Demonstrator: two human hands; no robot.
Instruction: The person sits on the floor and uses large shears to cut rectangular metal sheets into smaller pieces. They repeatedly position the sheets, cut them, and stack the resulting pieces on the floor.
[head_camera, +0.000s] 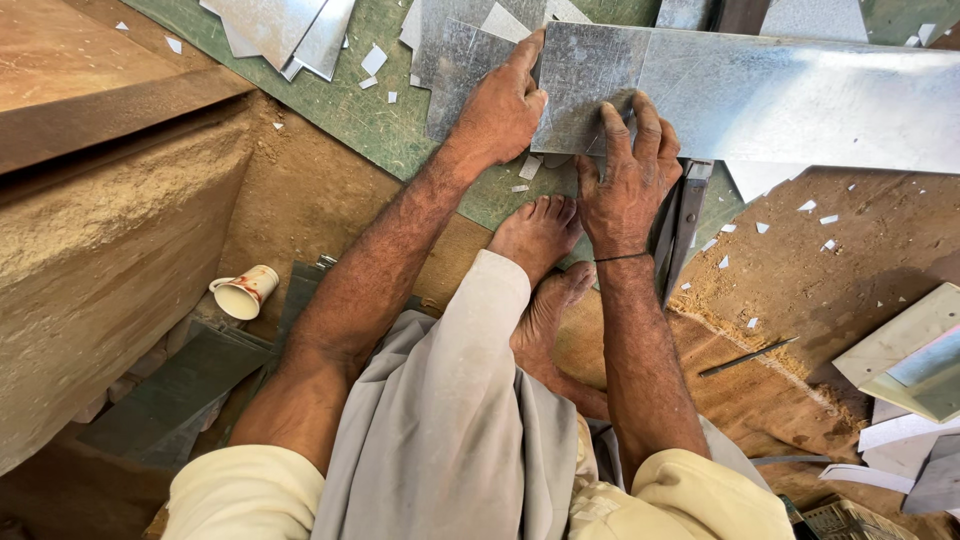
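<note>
1. Landmark: long galvanised metal sheet (780, 95), lying flat on the ground, running from frame centre out to the right edge.
2. Left hand (500, 110) sits at the sheet's left end: palm down, fingers stretched out, fingertips pressing the sheet's near-left corner. Nothing gripped; flat push contact only.
3. Right hand (628, 180) is on the sheet's near edge, just right of the left hand: fingers spread and bent, tips planted on the metal. Open hand, pressing, not clasping anything.
4. Two bare feet (545, 250) are just below the sheet's near-left edge, one crossed over the other, between the forearms.
5. A dark metal bar (685, 225) lies under the sheet's near edge, beside the right wrist, angled toward the person.
6. More cut metal pieces (290, 30) are well left of the sheet, on a green mat (370, 110) that also extends under the sheet's left end.
7. White offcut chips (790, 225) are scattered below the sheet's right half, on bare dirt.
8. White cup (245, 292) lies tipped on its side, well away below-left of the sheet.
9. Thin dark rod (748, 357) lies on the dirt, well below the sheet, right of the right forearm.
</note>
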